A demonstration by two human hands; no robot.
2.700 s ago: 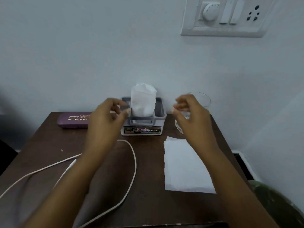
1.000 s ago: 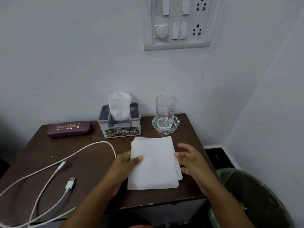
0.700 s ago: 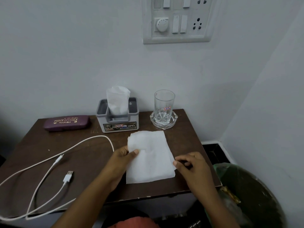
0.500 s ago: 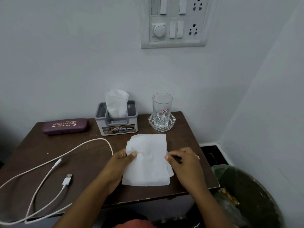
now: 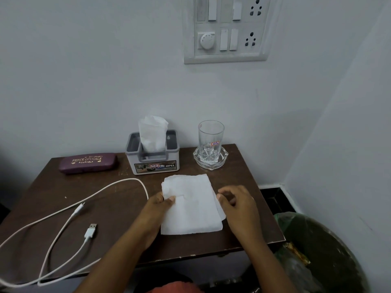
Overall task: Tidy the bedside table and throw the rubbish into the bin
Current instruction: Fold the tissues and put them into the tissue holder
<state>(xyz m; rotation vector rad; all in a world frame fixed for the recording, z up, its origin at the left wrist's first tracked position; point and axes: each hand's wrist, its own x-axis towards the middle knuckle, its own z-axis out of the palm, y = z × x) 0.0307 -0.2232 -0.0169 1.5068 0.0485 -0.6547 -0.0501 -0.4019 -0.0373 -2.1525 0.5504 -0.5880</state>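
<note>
1. A white tissue (image 5: 190,205) lies flat on the dark brown tabletop (image 5: 118,208), near the front edge and over to the right. A second layer peeks out along its right side.
2. The left hand (image 5: 157,208) has the tissue's left edge pinched, thumb on top of the sheet. The other fingers are tucked out of sight.
3. The right hand (image 5: 237,205) sits at the tissue's right edge with its fingers curled in and thumb and fingertips close together. Honestly can't tell if it's got hold of the paper or is just touching it.
4. Along the back by the wall, left to right: a purple glasses case (image 5: 87,162), a grey tissue box (image 5: 152,159) with a tissue sticking up out of it, and an upright clear glass (image 5: 210,142) in a cut-glass dish (image 5: 222,161).
5. A white USB cable (image 5: 63,214) loops over the left half of the tabletop, with its plug lying loose.
6. The bin (image 5: 323,250) stands on the floor just beside the right front corner. It's dark green, with something gold showing at the rim.
7. A switch panel (image 5: 225,28) is on the wall above.
</note>
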